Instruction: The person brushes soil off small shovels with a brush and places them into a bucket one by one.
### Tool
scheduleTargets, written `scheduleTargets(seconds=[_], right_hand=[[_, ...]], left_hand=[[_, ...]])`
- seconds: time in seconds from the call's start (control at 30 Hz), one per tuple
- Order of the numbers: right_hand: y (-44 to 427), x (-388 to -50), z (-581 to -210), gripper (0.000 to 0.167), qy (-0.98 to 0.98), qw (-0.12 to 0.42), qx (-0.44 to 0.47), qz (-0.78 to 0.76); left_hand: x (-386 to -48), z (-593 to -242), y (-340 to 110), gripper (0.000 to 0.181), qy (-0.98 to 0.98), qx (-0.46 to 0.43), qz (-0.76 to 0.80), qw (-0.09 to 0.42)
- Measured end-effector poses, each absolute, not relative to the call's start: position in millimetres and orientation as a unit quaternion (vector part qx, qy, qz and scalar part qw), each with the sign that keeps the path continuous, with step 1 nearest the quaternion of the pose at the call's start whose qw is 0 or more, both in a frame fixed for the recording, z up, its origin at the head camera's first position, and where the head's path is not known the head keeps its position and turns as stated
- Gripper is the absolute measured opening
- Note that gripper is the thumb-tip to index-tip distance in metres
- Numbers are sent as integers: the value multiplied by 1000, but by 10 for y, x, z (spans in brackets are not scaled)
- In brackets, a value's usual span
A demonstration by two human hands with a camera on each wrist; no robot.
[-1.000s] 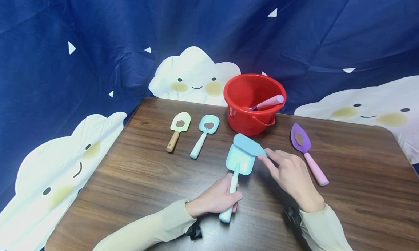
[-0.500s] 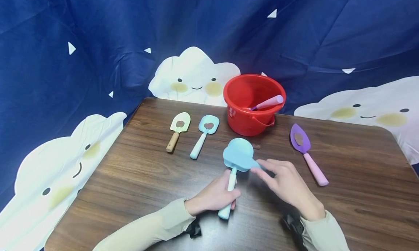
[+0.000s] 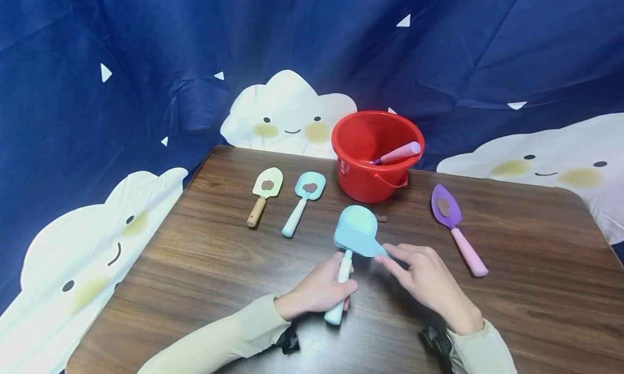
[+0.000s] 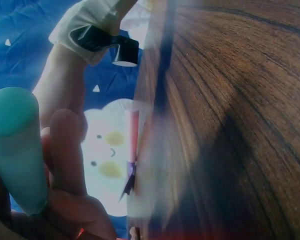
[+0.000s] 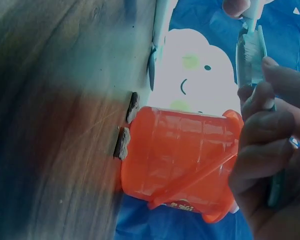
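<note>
Shovel (image 3: pixel 359 217): held above the table (image 3: pixel 185 287), left hand (image 3: pixel 323 288) wrapped around its handle (image 3: pixel 335 314).
Scraper (image 3: pixel 358 243): has slid from tip toward handle, baring the upper blade (image 3: pixel 358 215); right hand (image 3: pixel 429 276) pinches one end.
Brown lump (image 3: pixel 382 219): now showing beside the bucket (image 3: pixel 368 184).

This looks like a child's play corner, though whether in a home or elsewhere cannot be told. A blue cloth (image 3: pixel 312 38) printed with smiling clouds (image 3: pixel 302 109) and small white triangles (image 3: pixel 106 72) hangs behind a wood-grain table (image 3: pixel 195 249), where a red bucket (image 3: pixel 358 181) and pastel shovels (image 3: pixel 358 219) suggest sand toys.
</note>
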State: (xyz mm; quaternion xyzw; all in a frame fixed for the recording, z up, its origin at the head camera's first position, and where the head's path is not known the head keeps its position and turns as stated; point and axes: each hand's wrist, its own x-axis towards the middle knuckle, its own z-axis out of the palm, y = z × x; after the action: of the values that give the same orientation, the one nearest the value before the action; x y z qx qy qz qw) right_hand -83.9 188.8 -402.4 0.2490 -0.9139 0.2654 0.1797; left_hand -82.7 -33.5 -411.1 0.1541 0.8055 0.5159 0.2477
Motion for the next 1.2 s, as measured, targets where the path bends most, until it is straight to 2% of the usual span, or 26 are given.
scheduleTargets(seconds=[0.33,0.57,0.8,1.03,1.2], right_hand=[[1999,-985,-4026,37,-914,250,206,246],[2062,-1053,-4058,37,-899,297,209,244],[2100,-1094,-4030,40,-899,305,203,239],[2157,-1120,-4036,37,-920,289,154,217],[2183,-1113,-4075,35,-926,262,131,237]], left_hand=[[-798,-4117,-338,24,801,141,524,255],[-807,-4118,-351,23,799,150,520,262],[-802,-4114,-348,23,798,154,519,262],[-786,-4090,-320,23,822,190,494,211],[-829,-4049,-330,21,845,177,469,188]])
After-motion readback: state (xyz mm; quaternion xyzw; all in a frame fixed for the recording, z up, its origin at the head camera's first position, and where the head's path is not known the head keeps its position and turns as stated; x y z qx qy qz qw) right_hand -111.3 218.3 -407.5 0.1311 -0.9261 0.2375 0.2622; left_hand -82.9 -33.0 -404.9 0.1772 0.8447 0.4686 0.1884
